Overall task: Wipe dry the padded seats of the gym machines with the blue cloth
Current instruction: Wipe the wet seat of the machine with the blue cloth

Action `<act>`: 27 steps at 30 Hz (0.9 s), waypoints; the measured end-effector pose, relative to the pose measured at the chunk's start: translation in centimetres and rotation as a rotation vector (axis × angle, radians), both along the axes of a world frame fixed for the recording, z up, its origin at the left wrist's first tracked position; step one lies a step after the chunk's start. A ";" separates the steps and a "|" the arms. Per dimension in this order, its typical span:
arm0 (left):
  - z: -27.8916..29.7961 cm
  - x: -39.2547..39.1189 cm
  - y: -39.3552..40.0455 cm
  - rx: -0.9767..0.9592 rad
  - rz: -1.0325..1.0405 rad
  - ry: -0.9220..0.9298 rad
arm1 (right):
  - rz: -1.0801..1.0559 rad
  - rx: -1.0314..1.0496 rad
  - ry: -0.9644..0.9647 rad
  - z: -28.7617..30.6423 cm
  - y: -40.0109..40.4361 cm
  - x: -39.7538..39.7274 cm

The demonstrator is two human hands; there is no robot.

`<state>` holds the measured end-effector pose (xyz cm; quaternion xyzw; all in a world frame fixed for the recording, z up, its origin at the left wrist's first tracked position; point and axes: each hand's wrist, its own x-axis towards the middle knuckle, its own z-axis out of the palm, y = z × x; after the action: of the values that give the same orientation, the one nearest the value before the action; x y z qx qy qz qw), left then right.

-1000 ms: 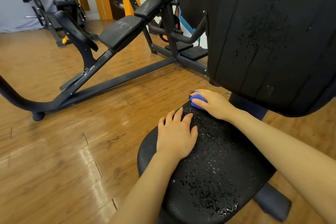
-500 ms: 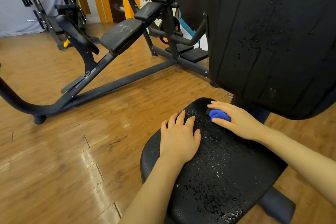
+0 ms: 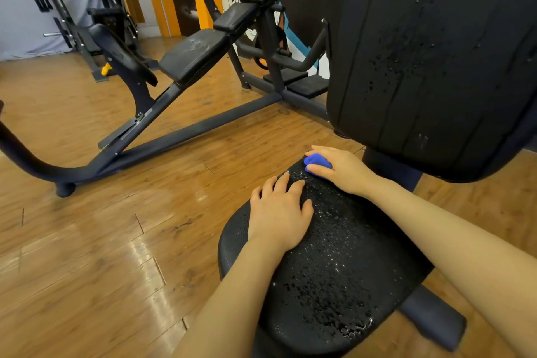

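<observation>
Cloth of bright blue fabric (image 3: pixel 316 160), bunched into a small wad, sits at the far rim of the round black padded seat (image 3: pixel 334 279), pressed there under the right hand (image 3: pixel 341 170), whose fingers and thumb curl round it so only a little blue shows between them. The left hand (image 3: pixel 280 216) lies flat on the left part of the same seat, fingers straight and slightly spread, fingertips near the wad but not touching it. Water beads cover most of the seat from the far rim down to its near edge, thickest along the middle and near right.

Just beyond the wad the seat's edge drops to the wooden plank floor (image 3: pixel 116 241), which lies open to the left and far left of the seat. To the right, the large black ribbed back pad (image 3: pixel 421 52) rises close above the right hand, leaving only a narrow gap over the seat's far right edge; droplets and run marks streak its face. A dark support beam (image 3: pixel 430 317) juts out from under the seat at near right.

Farther off, across the open floor, stands a dark-framed gym machine with flat black pads (image 3: pixel 194 52), its long base tube (image 3: pixel 186 134) running along the floor. A yellow knob (image 3: pixel 106 68) shows at far left. No readable writing or brand mark shows anywhere; the painted wall behind carries only shapes.
</observation>
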<state>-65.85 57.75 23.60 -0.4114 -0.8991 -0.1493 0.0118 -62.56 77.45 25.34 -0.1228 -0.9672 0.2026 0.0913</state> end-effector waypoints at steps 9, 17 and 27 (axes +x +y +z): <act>0.1 0.0 0.0 -0.014 0.006 -0.002 | 0.033 -0.013 0.032 -0.1 -1.3 6.0; 0.1 0.0 0.1 0.002 0.013 0.000 | 0.069 -0.015 0.030 -0.8 -1.4 9.8; 0.0 0.1 0.1 0.008 0.019 0.005 | -0.044 0.021 -0.031 0.3 0.0 3.1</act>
<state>-65.77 57.84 23.60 -0.4031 -0.9023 -0.1517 0.0171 -59.43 77.44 25.66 -0.1465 -0.9676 0.1886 0.0819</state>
